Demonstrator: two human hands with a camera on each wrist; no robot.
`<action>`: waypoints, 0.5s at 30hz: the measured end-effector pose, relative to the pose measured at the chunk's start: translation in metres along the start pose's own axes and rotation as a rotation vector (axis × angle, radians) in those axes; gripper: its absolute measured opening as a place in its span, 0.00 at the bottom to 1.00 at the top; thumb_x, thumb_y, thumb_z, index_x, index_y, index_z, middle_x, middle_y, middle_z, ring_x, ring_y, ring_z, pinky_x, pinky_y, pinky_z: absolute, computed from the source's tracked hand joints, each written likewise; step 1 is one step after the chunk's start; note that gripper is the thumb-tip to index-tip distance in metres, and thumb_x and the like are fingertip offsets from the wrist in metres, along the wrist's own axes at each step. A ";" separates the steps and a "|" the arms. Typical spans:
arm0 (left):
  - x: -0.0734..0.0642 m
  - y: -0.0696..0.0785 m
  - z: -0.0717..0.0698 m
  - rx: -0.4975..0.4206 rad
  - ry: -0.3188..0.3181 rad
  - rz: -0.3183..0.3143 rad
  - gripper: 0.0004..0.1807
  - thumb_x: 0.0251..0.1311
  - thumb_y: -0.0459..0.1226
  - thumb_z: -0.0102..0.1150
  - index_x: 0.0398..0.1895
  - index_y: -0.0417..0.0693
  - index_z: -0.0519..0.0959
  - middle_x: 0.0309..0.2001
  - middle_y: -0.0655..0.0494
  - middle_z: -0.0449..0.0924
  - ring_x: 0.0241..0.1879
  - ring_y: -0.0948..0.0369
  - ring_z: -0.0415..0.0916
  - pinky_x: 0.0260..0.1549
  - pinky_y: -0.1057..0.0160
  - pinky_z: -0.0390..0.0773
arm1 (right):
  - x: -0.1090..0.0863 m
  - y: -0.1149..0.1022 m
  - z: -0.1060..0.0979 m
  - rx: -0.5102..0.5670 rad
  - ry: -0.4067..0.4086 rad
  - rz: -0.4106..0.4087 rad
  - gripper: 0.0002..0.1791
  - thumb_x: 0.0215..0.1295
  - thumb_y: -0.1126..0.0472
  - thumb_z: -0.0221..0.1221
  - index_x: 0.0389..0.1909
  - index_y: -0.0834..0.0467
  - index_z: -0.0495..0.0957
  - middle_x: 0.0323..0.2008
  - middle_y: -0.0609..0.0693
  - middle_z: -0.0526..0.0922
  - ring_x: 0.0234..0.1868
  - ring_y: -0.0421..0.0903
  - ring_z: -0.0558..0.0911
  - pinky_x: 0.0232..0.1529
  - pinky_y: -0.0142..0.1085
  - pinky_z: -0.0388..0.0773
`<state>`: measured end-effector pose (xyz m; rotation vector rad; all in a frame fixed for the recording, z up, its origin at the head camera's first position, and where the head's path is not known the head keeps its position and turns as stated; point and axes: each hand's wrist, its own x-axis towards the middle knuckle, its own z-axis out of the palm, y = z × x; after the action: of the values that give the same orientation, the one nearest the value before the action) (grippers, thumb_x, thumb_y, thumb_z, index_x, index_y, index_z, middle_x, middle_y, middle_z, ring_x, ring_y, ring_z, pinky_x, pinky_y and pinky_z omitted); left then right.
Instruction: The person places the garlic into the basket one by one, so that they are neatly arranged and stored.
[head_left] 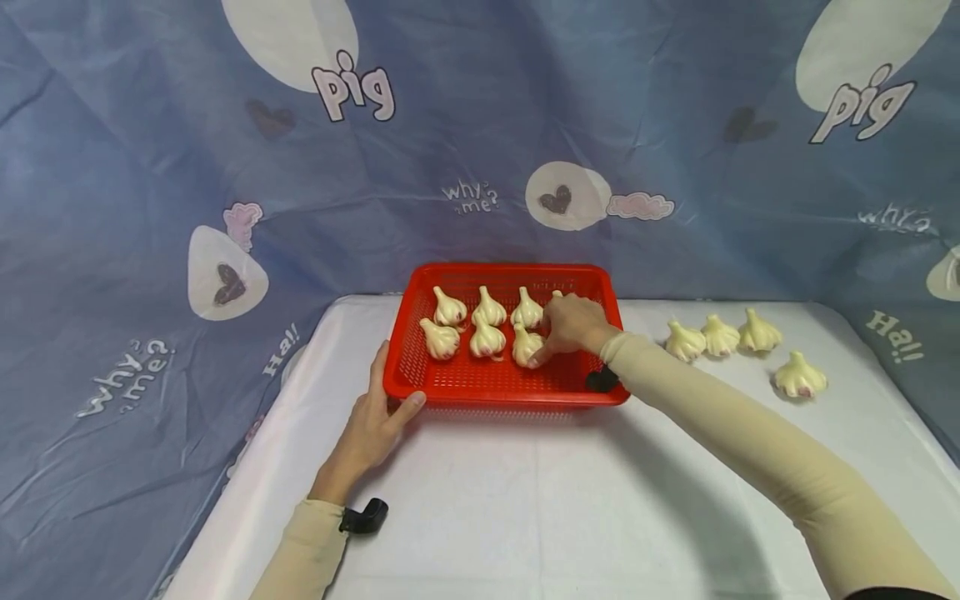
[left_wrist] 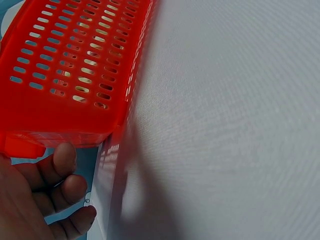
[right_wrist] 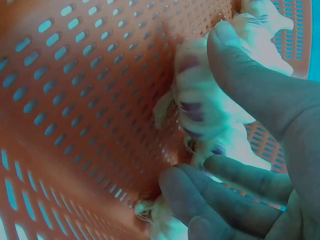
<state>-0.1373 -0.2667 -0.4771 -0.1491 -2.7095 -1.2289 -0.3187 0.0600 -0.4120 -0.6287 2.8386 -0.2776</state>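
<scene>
four garlic bulbs [head_left: 721, 337] lie beyond a sleeve [head_left: 720, 421] crossing the red basket [head_left: 502, 397].

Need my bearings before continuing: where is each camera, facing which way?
Head: on the head, facing forward and down at the red basket; left hand, right hand and sleeves show.
Left wrist: on that wrist, facing the basket's outside; left hand shows.
Right wrist: on that wrist, facing into the basket; right hand shows.
Head and right wrist share the garlic bulbs in the basket.
</scene>
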 end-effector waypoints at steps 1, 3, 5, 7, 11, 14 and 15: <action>0.000 0.000 0.000 -0.001 -0.001 -0.002 0.55 0.72 0.54 0.62 0.88 0.57 0.36 0.74 0.36 0.72 0.69 0.39 0.76 0.70 0.33 0.69 | 0.000 0.000 -0.001 -0.002 0.002 0.000 0.34 0.32 0.28 0.83 0.35 0.48 0.91 0.36 0.48 0.87 0.38 0.51 0.84 0.34 0.46 0.80; 0.000 0.000 0.000 -0.008 -0.001 -0.003 0.55 0.72 0.54 0.62 0.88 0.57 0.36 0.74 0.36 0.72 0.70 0.39 0.75 0.70 0.33 0.69 | -0.001 0.000 -0.003 0.000 0.004 -0.001 0.36 0.33 0.28 0.83 0.38 0.50 0.92 0.37 0.49 0.87 0.39 0.51 0.85 0.35 0.47 0.81; 0.000 0.000 0.000 -0.013 -0.003 0.000 0.55 0.72 0.54 0.61 0.88 0.57 0.36 0.75 0.37 0.72 0.70 0.39 0.75 0.70 0.33 0.69 | -0.002 0.000 -0.004 -0.003 0.003 -0.002 0.38 0.34 0.28 0.83 0.42 0.51 0.91 0.38 0.49 0.87 0.40 0.51 0.85 0.36 0.47 0.82; 0.000 0.000 0.000 -0.017 -0.006 0.000 0.55 0.72 0.54 0.61 0.88 0.59 0.35 0.75 0.37 0.71 0.70 0.40 0.75 0.71 0.33 0.68 | -0.003 0.000 -0.005 -0.005 -0.003 -0.001 0.39 0.36 0.29 0.82 0.44 0.52 0.91 0.38 0.49 0.88 0.41 0.52 0.85 0.38 0.47 0.82; 0.000 0.000 0.000 -0.022 -0.011 0.002 0.55 0.72 0.53 0.62 0.88 0.62 0.34 0.75 0.38 0.71 0.71 0.40 0.74 0.71 0.33 0.68 | -0.006 0.000 -0.010 -0.011 -0.010 -0.003 0.41 0.37 0.29 0.82 0.48 0.53 0.91 0.42 0.49 0.88 0.45 0.53 0.85 0.40 0.48 0.83; 0.000 0.000 0.000 -0.019 -0.008 0.004 0.55 0.72 0.53 0.62 0.88 0.61 0.35 0.75 0.37 0.71 0.70 0.40 0.75 0.71 0.33 0.68 | -0.010 0.000 -0.018 -0.022 -0.005 -0.012 0.43 0.37 0.27 0.81 0.50 0.53 0.90 0.47 0.51 0.89 0.49 0.55 0.85 0.40 0.50 0.83; 0.000 -0.001 0.000 -0.016 -0.006 0.005 0.55 0.72 0.53 0.62 0.88 0.59 0.35 0.75 0.37 0.71 0.70 0.39 0.75 0.70 0.33 0.68 | -0.011 0.000 -0.021 -0.026 -0.003 -0.016 0.43 0.37 0.27 0.81 0.50 0.53 0.90 0.48 0.51 0.89 0.50 0.55 0.85 0.39 0.50 0.83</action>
<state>-0.1375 -0.2674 -0.4772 -0.1614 -2.7034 -1.2518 -0.3142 0.0681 -0.3900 -0.6573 2.8399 -0.2423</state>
